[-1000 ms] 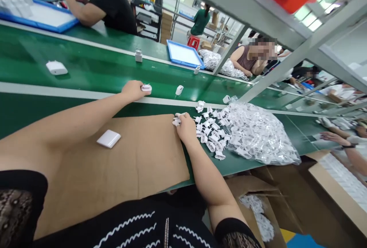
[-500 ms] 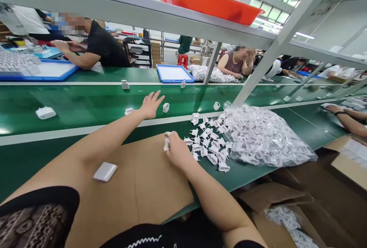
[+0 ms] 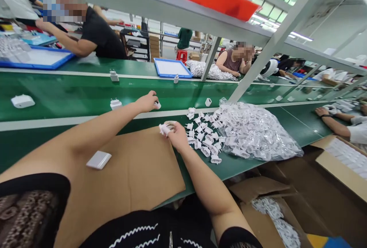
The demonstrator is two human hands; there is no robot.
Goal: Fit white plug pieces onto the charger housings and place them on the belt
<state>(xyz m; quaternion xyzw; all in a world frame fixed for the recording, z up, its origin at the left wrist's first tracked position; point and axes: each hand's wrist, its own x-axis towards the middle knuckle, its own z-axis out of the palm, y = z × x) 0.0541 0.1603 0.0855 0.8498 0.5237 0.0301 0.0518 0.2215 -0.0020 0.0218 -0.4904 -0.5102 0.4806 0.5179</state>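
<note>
– Left hand (image 3: 146, 101) was spread open above the green belt (image 3: 183, 94) half a second ago, and now its fingers have curled onto a white housing (image 3: 158, 105), near the middle of the frame. Do I see it correctly?

– Yes, the fingers look closed on it, but I cannot tell whether it is lifted from the belt.

– Which step is in hand, then?

– In my judgement, it is the picking up of this housing. Such a move calls for a secure pinch and a clean lift over the pale strip (image 3: 65, 121) along the belt.

– And how does the housing look?

– Small, smooth and rounded, as far as the fingers let us see; its far side is hidden.

– What about the right hand (image 3: 178, 137)?

– It is apart from the left one, lower and more to the right, clamped on a white plug part (image 3: 164, 129) by the top corner of the cardboard sheet (image 3: 149, 167). I cannot tell if it holds more than one part.

– And farther out?

– Loose plug heads (image 3: 205, 141) lie on the bench (image 3: 225, 169) just right of that hand, beside a full clear bag (image 3: 255, 129). One glossy square block (image 3: 99, 160) rests on the cardboard sheet, lower left.
</note>
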